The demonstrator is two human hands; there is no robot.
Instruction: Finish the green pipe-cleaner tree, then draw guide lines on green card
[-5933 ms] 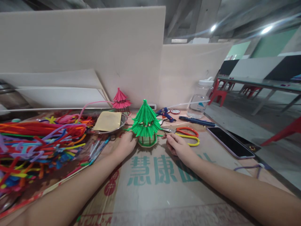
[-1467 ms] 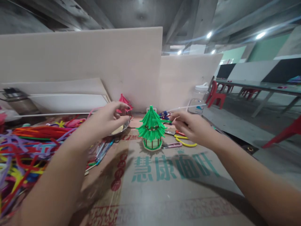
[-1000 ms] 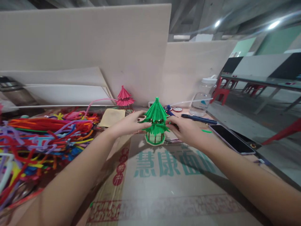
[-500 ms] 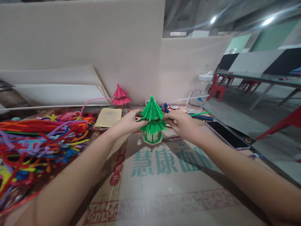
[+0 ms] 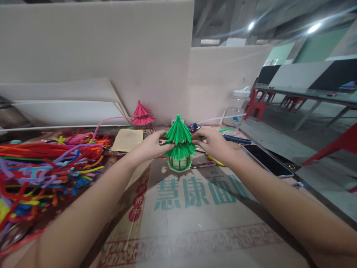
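Observation:
A green two-tiered pavilion model made of fuzzy stems stands upright on a printed cardboard sheet. My left hand grips its left side between the two roof tiers, thumb in front. On the other side, my right hand has its fingers pinched at the right edge of the roof. A green stem sticks out behind that hand; whether the fingers pinch it is hidden. Brown posts and a green-edged base show below the lower roof.
Many coloured fuzzy stems lie at the left, near a yellowish pad. A smaller pink pavilion stands behind. At the right are a clear bottle, a phone and a yellow-handled tool.
My right hand's fingers have drawn closer together at the roof edge. The green stem beyond that hand shows shorter and further left. The yellow-handled tool has come into sight.

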